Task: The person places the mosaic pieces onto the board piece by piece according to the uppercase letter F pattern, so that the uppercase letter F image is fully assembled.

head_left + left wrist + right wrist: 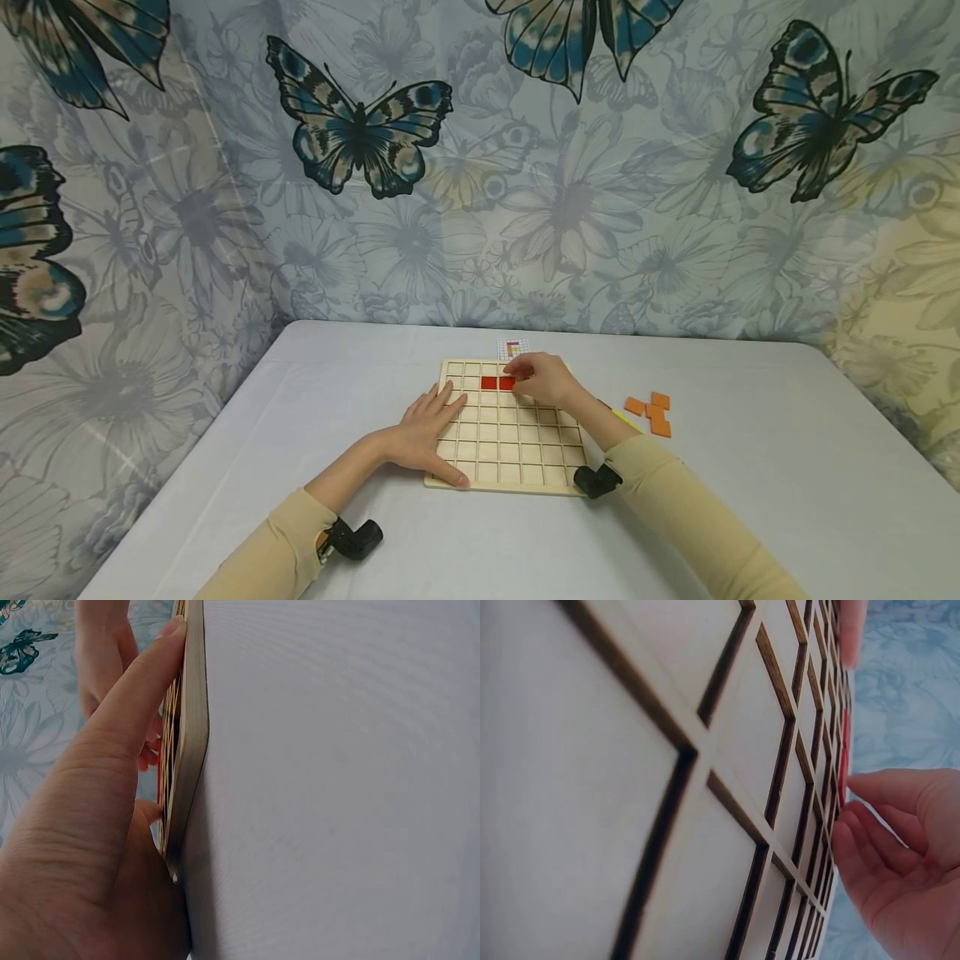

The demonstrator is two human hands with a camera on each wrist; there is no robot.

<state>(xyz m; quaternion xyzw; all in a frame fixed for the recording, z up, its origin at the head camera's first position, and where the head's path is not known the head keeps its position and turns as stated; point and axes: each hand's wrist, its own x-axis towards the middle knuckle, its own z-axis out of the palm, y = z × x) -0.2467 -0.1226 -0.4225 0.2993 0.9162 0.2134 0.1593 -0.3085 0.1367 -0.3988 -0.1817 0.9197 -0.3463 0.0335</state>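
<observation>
A light wooden grid board point(510, 454) lies on the table. Two red tiles sit side by side near its far edge, the left red tile point(489, 383) flat in a cell. My right hand point(546, 380) is at the right-hand red tile point(506, 383), pinching it between thumb and curled fingers; the right wrist view shows the thumb tip against the red tile point(844, 769). Spread across the board's left edge, my left hand point(420, 433) rests with straight fingers on the left side and its thumb point(139, 690) at the near edge.
Beyond the board lies a small printed card point(513, 347) with a coloured grid pattern. Several orange tiles point(660, 427) lie right of the board, and a yellow piece point(628, 421) is partly hidden by my right forearm. A white cloth point(360, 358) covers the table.
</observation>
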